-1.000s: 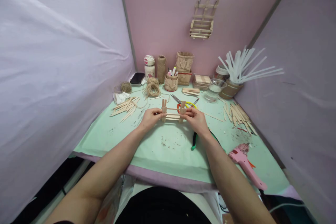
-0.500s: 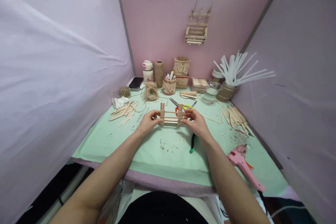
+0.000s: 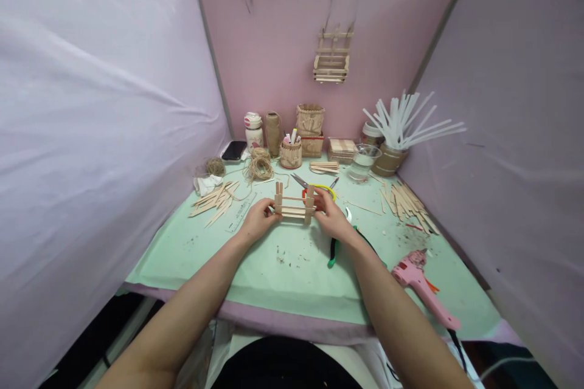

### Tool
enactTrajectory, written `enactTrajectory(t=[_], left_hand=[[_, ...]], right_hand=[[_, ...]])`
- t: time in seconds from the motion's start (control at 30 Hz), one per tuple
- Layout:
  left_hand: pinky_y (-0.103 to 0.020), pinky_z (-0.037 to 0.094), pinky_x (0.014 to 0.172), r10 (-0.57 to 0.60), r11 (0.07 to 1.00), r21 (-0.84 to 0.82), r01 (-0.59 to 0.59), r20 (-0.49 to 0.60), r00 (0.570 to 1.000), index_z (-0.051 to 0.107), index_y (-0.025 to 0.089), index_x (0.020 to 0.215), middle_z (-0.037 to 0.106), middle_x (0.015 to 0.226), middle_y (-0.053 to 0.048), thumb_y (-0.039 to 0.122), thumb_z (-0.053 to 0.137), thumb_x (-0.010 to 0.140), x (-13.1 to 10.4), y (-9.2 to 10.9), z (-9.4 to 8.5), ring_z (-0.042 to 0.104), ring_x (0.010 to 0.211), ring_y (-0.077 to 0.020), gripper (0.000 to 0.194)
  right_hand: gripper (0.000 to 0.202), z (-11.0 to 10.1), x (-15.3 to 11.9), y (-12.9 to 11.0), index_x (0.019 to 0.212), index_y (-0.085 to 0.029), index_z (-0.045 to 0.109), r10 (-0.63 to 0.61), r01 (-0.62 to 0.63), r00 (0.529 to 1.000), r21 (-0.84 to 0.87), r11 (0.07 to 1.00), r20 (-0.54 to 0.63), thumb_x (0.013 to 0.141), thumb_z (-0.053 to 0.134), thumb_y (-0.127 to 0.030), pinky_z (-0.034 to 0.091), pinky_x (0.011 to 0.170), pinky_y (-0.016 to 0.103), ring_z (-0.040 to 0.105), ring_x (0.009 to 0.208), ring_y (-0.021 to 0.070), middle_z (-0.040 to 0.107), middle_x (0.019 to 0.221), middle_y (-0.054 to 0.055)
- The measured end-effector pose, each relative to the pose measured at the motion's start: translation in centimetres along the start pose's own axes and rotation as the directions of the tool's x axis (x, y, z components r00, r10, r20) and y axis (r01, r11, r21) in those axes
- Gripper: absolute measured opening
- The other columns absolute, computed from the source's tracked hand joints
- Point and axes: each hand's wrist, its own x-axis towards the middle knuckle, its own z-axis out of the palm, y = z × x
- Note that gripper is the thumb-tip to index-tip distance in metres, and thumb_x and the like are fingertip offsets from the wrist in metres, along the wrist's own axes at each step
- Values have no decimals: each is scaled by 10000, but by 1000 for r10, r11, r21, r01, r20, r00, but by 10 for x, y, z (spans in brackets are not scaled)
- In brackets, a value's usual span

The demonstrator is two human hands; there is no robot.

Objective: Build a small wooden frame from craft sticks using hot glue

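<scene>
Small fence-like frame of pale wooden craft sticks [image 3: 294, 205] lifted slightly and tilted flatter, left hand [image 3: 258, 219] and right hand [image 3: 332, 216] drawn a little closer around its ends

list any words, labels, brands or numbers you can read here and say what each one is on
None can be read.
White bottle at the back: pink markings, too blurred to tell.
Ruler left of the stick frame held by the left hand and right hand: marks too small.
Phone: screen dark.
Pink glue gun: no legible label.

arms: bare, no sleeves | wrists: nothing worn | lap: black garment, white edge
</scene>
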Motion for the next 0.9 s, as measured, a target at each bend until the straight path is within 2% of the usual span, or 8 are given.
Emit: enactTrajectory(t=[0.27,0.47,0.57,0.63,0.7,0.77,0.83,0.9], left_hand=[[-265,394,648,-23,999,24,24,-44,999,613,182,746,557,694,19,247,622,713,0,0,-3,505,652,-138,73],[-269,374,629,33,994,105,-28,-47,998,547,191,658,549,664,14,270,580,726,-4,-4,-7,497,644,-147,110],[-273,371,616,58,990,133,-52,-42,997,534,198,659,546,655,13,290,574,732,-6,-5,-9,497,632,-155,125],[-275,377,616,74,988,137,-69,-28,997,534,201,677,551,669,9,297,574,742,-7,-5,-11,498,634,-157,123],[-277,386,619,85,986,149,-80,-25,996,535,203,697,554,686,5,313,583,747,-8,-3,-12,500,639,-160,130],[-279,395,618,90,983,161,-84,-26,996,548,205,742,557,703,3,332,600,747,-9,-2,-12,503,643,-163,138],[-282,404,620,94,983,163,-90,-18,995,573,203,834,561,729,2,344,613,745,-10,-2,-12,507,647,-165,171],[-287,414,634,106,982,161,-103,-12,994,583,199,946,570,770,-5,350,617,750,-10,-2,-13,517,663,-169,250]], right_hand=[[627,0,-3,-4,1253,-231,412,3,-3,999,-5,1000,34,646,462,-82,481,982,399,608,1122,189,578,1290,94],[488,-1,-2,-8,1159,-227,495,39,-89,970,-202,975,-242,687,485,-108,511,906,374,625,1043,190,642,1128,69],[386,-4,-12,-27,1097,-226,540,6,-102,946,-280,954,-324,728,477,-131,507,887,377,634,991,195,656,1089,67],[298,-11,-23,-49,1041,-229,578,-35,-96,948,-389,916,-317,767,481,-164,512,835,369,648,903,194,673,1052,63],[206,-28,-35,-72,983,-238,620,-87,-70,958,-518,853,-273,807,512,-223,500,805,357,651,842,194,697,994,55],[161,-56,-44,-93,937,-249,652,-110,-101,948,-612,784,-297,834,531,-276,486,762,348,651,799,201,716,902,46],[148,-94,-46,-106,901,-234,673,-100,-193,928,-692,696,-359,811,579,-304,467,712,336,644,769,214,720,846,53],[139,-135,-45,-111,839,-206,681,-13,-339,901,-724,601,-433,802,583,-298,441,641,303,630,698,201,710,772,54]])
